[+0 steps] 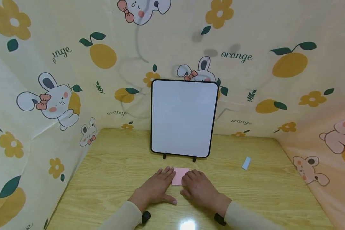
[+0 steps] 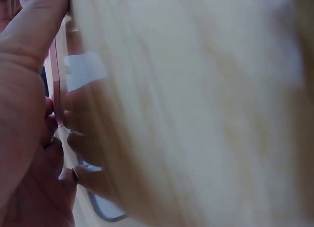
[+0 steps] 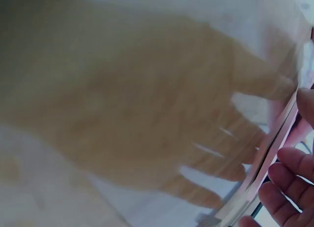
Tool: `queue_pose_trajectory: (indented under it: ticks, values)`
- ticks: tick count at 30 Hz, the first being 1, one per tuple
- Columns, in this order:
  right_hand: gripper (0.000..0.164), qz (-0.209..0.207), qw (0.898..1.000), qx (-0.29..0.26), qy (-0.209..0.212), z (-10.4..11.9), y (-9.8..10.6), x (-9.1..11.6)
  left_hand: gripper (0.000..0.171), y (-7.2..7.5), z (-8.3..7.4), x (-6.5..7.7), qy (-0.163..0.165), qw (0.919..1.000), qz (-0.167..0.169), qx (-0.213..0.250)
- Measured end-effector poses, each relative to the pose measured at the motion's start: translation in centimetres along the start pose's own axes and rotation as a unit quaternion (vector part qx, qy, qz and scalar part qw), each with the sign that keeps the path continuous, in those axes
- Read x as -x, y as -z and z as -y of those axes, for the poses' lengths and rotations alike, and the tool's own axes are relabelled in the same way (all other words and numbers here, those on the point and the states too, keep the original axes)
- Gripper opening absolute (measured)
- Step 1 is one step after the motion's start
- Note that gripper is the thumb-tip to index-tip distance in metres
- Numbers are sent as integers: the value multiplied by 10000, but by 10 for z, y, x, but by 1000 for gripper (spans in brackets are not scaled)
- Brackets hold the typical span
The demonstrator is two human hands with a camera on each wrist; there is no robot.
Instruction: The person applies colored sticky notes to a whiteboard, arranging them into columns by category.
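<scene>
A square pink pad of sticky notes [image 1: 177, 176] lies on the table between the two hands. My left hand [image 1: 158, 185] rests flat, palm down, with its fingers straight and their tips at the pad's left edge; the thumb stands apart. At the pad's right edge, my right hand [image 1: 199, 188] touches with loosely bent fingers, its thumb lower and away from the fingertips. The left wrist view catches the pad's pink side [image 2: 56, 89] near the left hand [image 2: 24, 114]. In the right wrist view, the right hand's fingers [image 3: 289, 183] are beside a pink edge.
Just behind the pad, a blank whiteboard [image 1: 184, 118] with a black frame stands on two small black feet. A small pale blue strip [image 1: 246, 163] lies to the right on the wood-grain table [image 1: 109, 172]. Printed cloth [image 1: 166, 41] encloses the back and sides.
</scene>
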State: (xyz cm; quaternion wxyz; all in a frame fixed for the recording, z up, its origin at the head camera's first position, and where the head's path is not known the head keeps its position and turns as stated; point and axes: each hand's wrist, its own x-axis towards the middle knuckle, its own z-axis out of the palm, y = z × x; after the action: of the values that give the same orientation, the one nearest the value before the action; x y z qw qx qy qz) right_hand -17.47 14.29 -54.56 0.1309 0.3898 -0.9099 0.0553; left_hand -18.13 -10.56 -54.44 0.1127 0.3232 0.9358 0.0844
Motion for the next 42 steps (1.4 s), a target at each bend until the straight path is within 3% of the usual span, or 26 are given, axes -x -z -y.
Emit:
queue_pose_trajectory:
  ticks: [9, 19, 27, 42]
  values:
    - [37, 264, 9996, 109, 3, -8, -4, -6, 115, 3, -1, 0, 1, 10000, -36, 75]
    - [37, 147, 9992, 370, 33, -8, -4, -11, 116, 4, -3, 1, 49, 9999, 3, 125]
    - [34, 384, 9984, 384, -144, -10, -6, -12, 116, 5, -4, 1, 93, 9996, 39, 253]
    - [28, 241, 9992, 226, -211, -10, -3, -14, 116, 3, -4, 0, 133, 9995, 58, 289]
